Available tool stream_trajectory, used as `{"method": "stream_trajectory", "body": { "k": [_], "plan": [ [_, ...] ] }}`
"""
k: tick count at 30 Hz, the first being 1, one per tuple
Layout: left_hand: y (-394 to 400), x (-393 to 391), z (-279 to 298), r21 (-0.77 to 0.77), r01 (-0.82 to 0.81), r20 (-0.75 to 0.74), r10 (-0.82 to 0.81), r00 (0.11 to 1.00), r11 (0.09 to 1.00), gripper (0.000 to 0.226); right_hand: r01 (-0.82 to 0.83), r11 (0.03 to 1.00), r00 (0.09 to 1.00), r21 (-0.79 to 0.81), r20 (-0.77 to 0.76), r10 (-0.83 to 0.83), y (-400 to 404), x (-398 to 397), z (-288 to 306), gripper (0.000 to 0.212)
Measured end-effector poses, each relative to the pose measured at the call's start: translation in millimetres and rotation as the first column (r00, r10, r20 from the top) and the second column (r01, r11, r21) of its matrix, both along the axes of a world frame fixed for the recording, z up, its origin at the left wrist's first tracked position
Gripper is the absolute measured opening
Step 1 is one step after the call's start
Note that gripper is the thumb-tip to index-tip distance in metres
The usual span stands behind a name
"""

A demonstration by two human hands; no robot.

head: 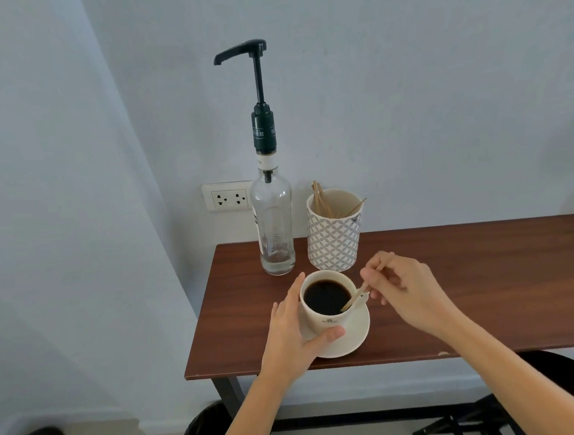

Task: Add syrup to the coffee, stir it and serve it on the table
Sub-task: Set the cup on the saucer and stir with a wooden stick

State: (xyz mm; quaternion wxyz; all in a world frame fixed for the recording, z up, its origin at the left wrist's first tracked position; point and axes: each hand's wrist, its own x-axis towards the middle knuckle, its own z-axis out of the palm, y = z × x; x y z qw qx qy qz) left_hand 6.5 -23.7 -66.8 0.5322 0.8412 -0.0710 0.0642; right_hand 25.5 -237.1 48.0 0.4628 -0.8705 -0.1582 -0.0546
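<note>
Head view, one frame. A dark wooden table [454,272] stands against a pale wall [406,87], its left end near the middle of the view.

The cup [324,314], cream-coloured, sits on a matching saucer [353,335] near the table's near-left corner. The coffee [326,296] in it is black and fills the cup nearly to the rim.

The left hand [294,333] wraps the left side of the cup: fingers curve around the far-left wall, and the thumb presses low on the near side, just above the saucer. Grip is closed on the cup.

The right hand [404,287] pinches a thin wooden stirrer [354,299] between thumb and fingers. The stirrer slants down to the left, its lower end in the coffee at the right inner edge of the cup. Its upper end shows just beyond the fingers.

The syrup bottle [275,225], clear glass with a tall dark pump [245,50] on top, stands upright at the far-left of the table, just beyond the cup. Only a shallow layer of liquid shows at its bottom. The spout points left.

Just right of the bottle stands a patterned holder [334,241] with several more wooden sticks [322,200] leaning inside.

A double wall socket [229,198] is behind the bottle, to its left.
</note>
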Motion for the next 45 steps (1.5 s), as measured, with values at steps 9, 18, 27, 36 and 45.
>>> {"method": "stream_trajectory", "body": {
  "k": [9, 18, 27, 36, 45],
  "plan": [
    [0.5, -1.6, -0.6, 0.019, 0.016, 0.018, -0.016, 1.0, 1.0, 0.104, -0.019, 1.0, 0.983, 0.011, 0.183, 0.017, 26.3, 22.2, 1.9, 0.016],
    [2.5, -0.7, -2.0, 0.009, 0.014, 0.01, -0.014, 1.0, 1.0, 0.104, -0.081, 0.996, 0.995, 0.043, 0.057, 0.078, 31.6, 0.2, 1.8, 0.016],
    [1.8, 0.9, -2.6, 0.004, -0.002, 0.017, 0.002, 1.0, 1.0, 0.104, 0.008, 0.995, 0.986, -0.096, 0.164, 0.008, 11.9, 10.0, 6.4, 0.021],
    [2.0, 1.1, -4.4, -0.012, 0.005, 0.006, -0.005, 1.0, 1.0, 0.103, 0.013, 0.999, 0.979, -0.043, 0.202, -0.004, 35.7, 21.2, 8.0, 0.017],
    [1.9, 0.0, -3.6, -0.014, 0.0, 0.008, 0.0, 1.0, 1.0, 0.104, -0.072, 0.997, 0.996, 0.015, 0.047, 0.072, 37.7, 1.2, 6.3, 0.019]
  ]
}}
